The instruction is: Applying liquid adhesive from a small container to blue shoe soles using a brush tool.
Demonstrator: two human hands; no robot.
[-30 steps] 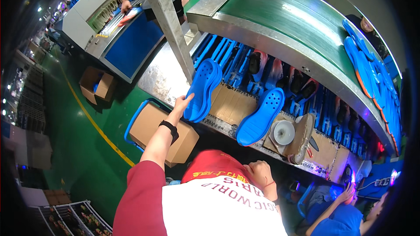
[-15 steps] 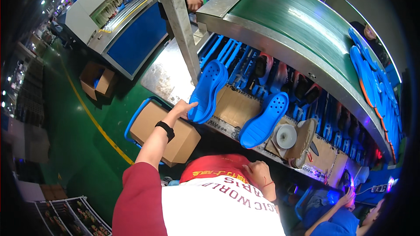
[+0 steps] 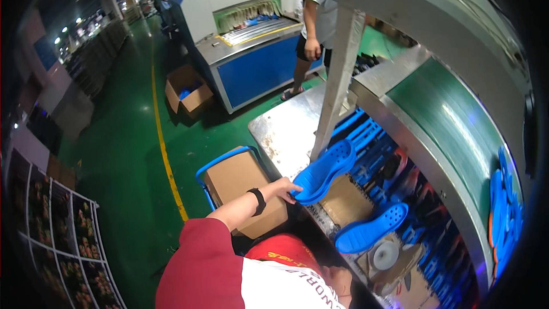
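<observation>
My left hand (image 3: 285,189), a black band on its wrist, grips the heel end of a stack of blue shoe soles (image 3: 325,171), thumb along the edge. The stack tilts over the near edge of the bench, with round holes at its far end. A single blue shoe sole (image 3: 372,229) lies on the cardboard to the right, apart from both hands. Low in the picture, my right hand (image 3: 341,285) is close to my body by the red apron (image 3: 284,253); its fingers are blurred and partly hidden.
Left of the bench, a cardboard box (image 3: 240,178) sits in a blue frame. A white bowl (image 3: 386,256) stands near the single sole. Beyond a metal post (image 3: 342,74) runs a green conveyor (image 3: 443,109). Another person (image 3: 320,11) stands by the blue-sided machine (image 3: 257,71).
My view has swung left, so the bench now appears farther right and the other person shows more fully. My left hand keeps its hold on the sole stack.
</observation>
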